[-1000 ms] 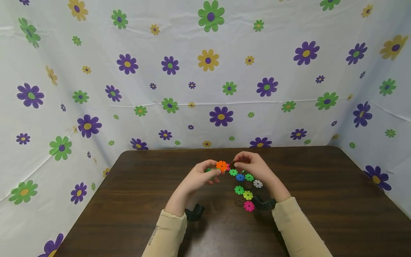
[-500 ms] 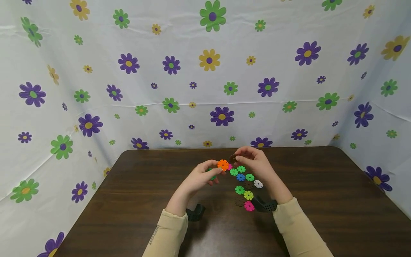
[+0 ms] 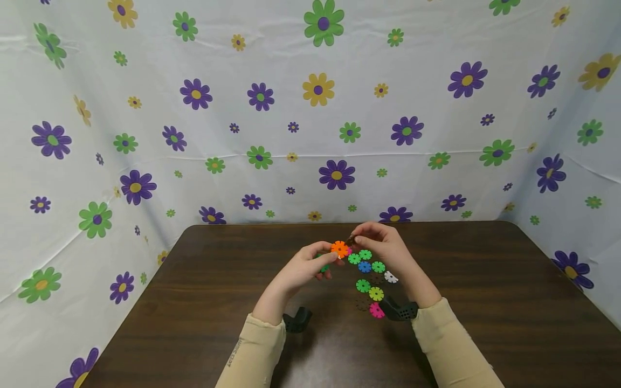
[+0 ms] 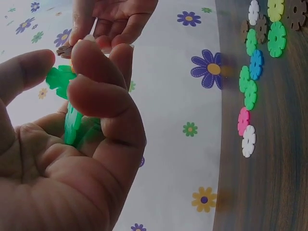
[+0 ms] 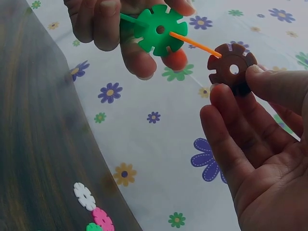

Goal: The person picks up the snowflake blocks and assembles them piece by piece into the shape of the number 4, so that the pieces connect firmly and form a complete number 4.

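My left hand (image 3: 310,262) holds a small joined group of slotted, flower-shaped plastic discs above the table. In it are a green disc (image 5: 150,37), a second green one seen edge-on, and an orange disc (image 3: 339,249) that crosses the first. Between thumb and fingers, my right hand (image 3: 383,245) pinches a brown disc (image 5: 222,70). The brown disc's slotted rim meets the edge of the orange disc in the right wrist view. Fingers of the left hand hide part of the green discs (image 4: 72,122).
Loose discs lie below the hands on the dark wooden table (image 3: 233,280): several green, a blue one (image 3: 364,267), a white one (image 3: 391,277), a yellow-green one (image 3: 375,293), a pink one (image 3: 377,310) and brown ones. A flower-printed cloth (image 3: 271,118) hangs behind.
My right hand has risen from low over the loose discs with the brown disc and brought it to the orange disc's edge. The left hand has shifted only slightly.
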Demonstrator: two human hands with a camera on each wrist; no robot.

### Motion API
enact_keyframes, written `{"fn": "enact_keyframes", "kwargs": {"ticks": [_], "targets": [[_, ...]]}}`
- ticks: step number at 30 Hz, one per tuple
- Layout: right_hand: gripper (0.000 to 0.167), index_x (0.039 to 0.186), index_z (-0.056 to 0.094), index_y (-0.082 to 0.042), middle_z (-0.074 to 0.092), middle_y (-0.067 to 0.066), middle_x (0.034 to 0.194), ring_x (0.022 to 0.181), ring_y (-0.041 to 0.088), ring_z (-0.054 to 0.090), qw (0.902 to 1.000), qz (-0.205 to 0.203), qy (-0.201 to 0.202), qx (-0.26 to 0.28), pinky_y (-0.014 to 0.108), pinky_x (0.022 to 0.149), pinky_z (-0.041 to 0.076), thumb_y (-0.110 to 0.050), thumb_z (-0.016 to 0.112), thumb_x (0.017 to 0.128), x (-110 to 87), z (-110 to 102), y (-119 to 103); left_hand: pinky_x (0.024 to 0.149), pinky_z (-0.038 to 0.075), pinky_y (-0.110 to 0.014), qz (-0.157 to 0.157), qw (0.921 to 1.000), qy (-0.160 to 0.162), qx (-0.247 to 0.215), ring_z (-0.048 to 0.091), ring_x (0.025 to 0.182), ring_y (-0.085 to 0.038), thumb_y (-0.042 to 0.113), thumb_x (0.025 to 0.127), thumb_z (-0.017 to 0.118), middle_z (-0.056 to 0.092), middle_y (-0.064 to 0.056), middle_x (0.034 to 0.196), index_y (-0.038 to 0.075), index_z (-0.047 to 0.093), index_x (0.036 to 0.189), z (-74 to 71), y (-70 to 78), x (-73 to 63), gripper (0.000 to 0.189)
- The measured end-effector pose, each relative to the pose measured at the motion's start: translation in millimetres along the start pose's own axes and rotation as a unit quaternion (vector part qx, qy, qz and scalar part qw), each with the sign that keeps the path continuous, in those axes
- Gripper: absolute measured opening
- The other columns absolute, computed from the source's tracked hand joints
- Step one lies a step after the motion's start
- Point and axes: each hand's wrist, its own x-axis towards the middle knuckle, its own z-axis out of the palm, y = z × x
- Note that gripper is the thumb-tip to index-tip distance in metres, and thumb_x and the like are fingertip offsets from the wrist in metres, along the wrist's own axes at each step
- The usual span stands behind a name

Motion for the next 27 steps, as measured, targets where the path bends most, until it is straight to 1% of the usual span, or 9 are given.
{"fn": "enact_keyframes", "kwargs": {"ticks": [5,9,12,15,17,19,23,25,27], "targets": [[0.02,0.107,0.062,0.01,0.067,0.008,0.097,0.086,0.022,0.068,1.0,-0.008,0.006,0.002,0.035,0.08,0.055,-0.006,0.061,0.095,0.5,3.4,1.1,0.066,0.045,-0.03,-0.008,0.9999,0.008,-0.007,0.057,0.067,-0.018,0.029,0.1,0.054,0.07,-0.01,0.104,0.007,0.058,0.12,0.8,0.4,0.8,0.03],[0.021,0.107,0.063,0.01,0.068,0.007,0.098,0.085,0.02,0.068,0.9996,-0.009,0.028,0.002,0.036,0.079,0.056,-0.007,0.062,0.095,0.5,7.6,1.2,0.065,0.044,-0.028,-0.013,0.9996,0.018,-0.015,0.056,0.066,-0.018,0.029,0.1,0.054,0.069,-0.007,0.102,0.008,0.058,0.121,1.5,0.8,1.3,0.03],[0.021,0.106,0.064,0.01,0.069,0.007,0.098,0.084,0.019,0.068,0.999,-0.01,0.043,0.0,0.038,0.079,0.056,-0.007,0.063,0.094,0.1,10.5,0.2,0.064,0.043,-0.029,-0.012,0.9994,0.025,-0.021,0.054,0.066,-0.019,0.03,0.1,0.055,0.069,-0.01,0.104,0.008,0.055,0.125,2.2,1.0,1.5,0.033],[0.02,0.106,0.064,0.01,0.069,0.006,0.096,0.083,0.02,0.068,0.9984,-0.014,0.055,-0.001,0.04,0.079,0.055,-0.006,0.063,0.094,-0.1,13.0,-1.0,0.063,0.043,-0.03,-0.009,0.999,0.035,-0.027,0.052,0.066,-0.021,0.03,0.096,0.062,0.068,-0.013,0.104,0.01,0.051,0.131,2.8,1.1,1.5,0.041],[0.019,0.105,0.064,0.01,0.069,0.006,0.096,0.083,0.02,0.068,0.9981,-0.015,0.06,-0.001,0.042,0.08,0.055,-0.006,0.064,0.094,-0.2,14.7,-1.8,0.064,0.045,-0.031,-0.002,0.9988,0.044,-0.021,0.055,0.072,-0.027,0.03,0.092,0.067,0.067,-0.012,0.104,0.014,0.051,0.134,3.3,0.5,1.7,0.047],[0.019,0.105,0.065,0.009,0.068,0.006,0.095,0.082,0.019,0.068,0.9978,-0.016,0.065,-0.003,0.04,0.079,0.055,-0.005,0.064,0.093,-0.3,16.1,-2.3,0.064,0.048,-0.033,0.008,0.9983,0.058,-0.008,0.056,0.076,-0.03,0.029,0.089,0.072,0.066,-0.009,0.103,0.019,0.052,0.134,3.9,-0.4,2.0,0.051],[0.018,0.104,0.065,0.008,0.068,0.01,0.096,0.08,0.017,0.067,0.9969,-0.016,0.076,-0.013,0.042,0.078,0.056,-0.005,0.065,0.093,-0.8,18.6,-3.3,0.063,0.052,-0.04,0.03,0.9954,0.086,0.029,0.056,0.07,-0.026,0.028,0.086,0.075,0.063,-0.007,0.099,0.024,0.056,0.131,4.4,-1.8,3.0,0.049],[0.018,0.105,0.066,0.008,0.068,0.013,0.097,0.08,0.018,0.067,0.9964,-0.016,0.082,-0.015,0.04,0.077,0.056,-0.005,0.065,0.092,-1.3,19.4,-3.3,0.061,0.052,-0.041,0.038,0.9937,0.097,0.039,0.054,0.065,-0.021,0.028,0.085,0.076,0.062,-0.009,0.097,0.022,0.058,0.13,4.5,-2.2,3.5,0.048],[0.019,0.107,0.066,0.007,0.068,0.015,0.099,0.08,0.018,0.067,0.996,-0.015,0.086,-0.016,0.037,0.075,0.057,-0.005,0.066,0.092,-1.7,19.9,-3.1,0.06,0.053,-0.039,0.042,0.992,0.109,0.047,0.055,0.066,-0.02,0.03,0.084,0.077,0.062,-0.009,0.098,0.02,0.06,0.128,4.6,-2.1,3.5,0.048]]}}
